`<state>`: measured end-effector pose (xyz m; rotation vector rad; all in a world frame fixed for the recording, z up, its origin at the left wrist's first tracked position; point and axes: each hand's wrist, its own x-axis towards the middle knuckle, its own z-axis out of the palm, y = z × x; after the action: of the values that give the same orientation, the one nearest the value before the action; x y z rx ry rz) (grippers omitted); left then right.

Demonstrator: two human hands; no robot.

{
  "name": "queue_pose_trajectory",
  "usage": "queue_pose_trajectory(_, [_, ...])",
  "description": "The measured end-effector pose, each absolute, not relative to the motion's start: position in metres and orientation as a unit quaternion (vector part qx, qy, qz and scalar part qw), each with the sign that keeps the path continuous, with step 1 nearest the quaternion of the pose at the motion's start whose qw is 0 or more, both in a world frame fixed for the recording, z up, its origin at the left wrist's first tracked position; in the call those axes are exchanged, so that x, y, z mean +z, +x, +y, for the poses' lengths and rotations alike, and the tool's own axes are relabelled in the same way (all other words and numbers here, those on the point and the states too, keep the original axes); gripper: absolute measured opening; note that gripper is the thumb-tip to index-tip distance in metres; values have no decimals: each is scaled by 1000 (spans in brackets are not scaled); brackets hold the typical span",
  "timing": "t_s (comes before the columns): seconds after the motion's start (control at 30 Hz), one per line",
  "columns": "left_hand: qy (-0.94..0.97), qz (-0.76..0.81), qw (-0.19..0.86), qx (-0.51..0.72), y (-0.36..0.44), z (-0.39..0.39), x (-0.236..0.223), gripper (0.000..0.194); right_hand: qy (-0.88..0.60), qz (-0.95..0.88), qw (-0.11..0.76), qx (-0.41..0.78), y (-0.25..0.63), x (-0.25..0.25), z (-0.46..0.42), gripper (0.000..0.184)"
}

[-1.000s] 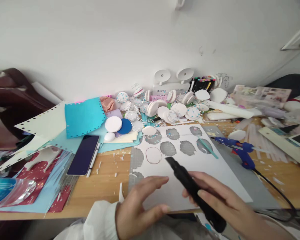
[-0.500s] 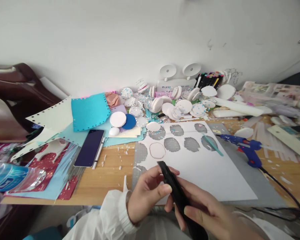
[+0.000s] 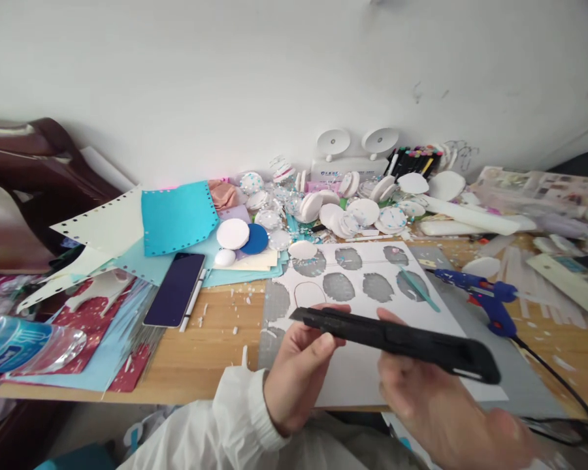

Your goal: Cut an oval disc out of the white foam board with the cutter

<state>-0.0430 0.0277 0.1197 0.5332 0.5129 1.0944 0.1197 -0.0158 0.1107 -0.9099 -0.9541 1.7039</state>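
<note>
A long black utility knife (image 3: pixel 396 339) lies level in front of me, held in both hands above the table's near edge. My left hand (image 3: pixel 301 372) pinches its tip end between thumb and fingers. My right hand (image 3: pixel 436 405) grips the handle end from below, blurred. Beneath them lies a white foam sheet (image 3: pixel 387 313) with several oval holes cut out, resting on a grey cutting mat (image 3: pixel 475 326).
A blue glue gun (image 3: pixel 480 295) with a black cord lies right of the sheet. A dark phone (image 3: pixel 175 288) and coloured felt sheets (image 3: pixel 176 219) lie to the left. White foam discs (image 3: pixel 353 212) and markers (image 3: pixel 414 160) crowd the back by the wall. A plastic bottle (image 3: pixel 14 343) lies far left.
The knife has swung from pointing away from me to lying level, left to right. My left hand went from hovering open to pinching its tip end.
</note>
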Motion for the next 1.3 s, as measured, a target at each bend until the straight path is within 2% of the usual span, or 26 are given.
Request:
queue_pose_trajectory(0.03, [255,225,797,499,-38,28,119,38,-363,-382,501,686,115,111,-12,74])
queue_pose_trajectory(0.13, [311,203,811,452,-30,29,115,45,-329,-363,565,664,106,116,4,25])
queue_pose_trajectory(0.17, [341,216,803,439,-30,30,113,46,-324,-367,571,659,106,119,11,19])
queue_pose_trajectory(0.27, [504,315,704,388,-41,32,105,54,-328,-397,571,639,122,126,36,23])
queue_pose_trajectory(0.4, [815,307,435,228,-51,30,92,78,-369,-432,560,603,147,119,78,29])
queue_pose_trajectory(0.5, [932,249,233,119,-43,24,79,80,-393,-464,530,591,148,102,109,22])
queue_pose_trajectory(0.57, [961,239,98,94,-34,18,67,71,-402,-474,499,604,141,91,125,25])
queue_pose_trajectory(0.63, [961,248,-28,119,-26,14,55,49,-406,-486,467,617,134,81,136,30])
queue_pose_trajectory(0.7, [946,268,-95,158,-20,12,45,35,-419,-517,445,600,130,73,142,30])
queue_pose_trajectory(0.87, [915,298,-100,251,-13,15,32,25,-488,-546,442,518,133,61,143,15])
queue_pose_trajectory(0.97, [905,302,-86,288,-10,16,26,23,-529,-570,432,457,140,61,139,12])
queue_pose_trajectory(1.3, [922,282,-74,254,-13,21,21,29,-555,-613,376,418,145,63,141,13])
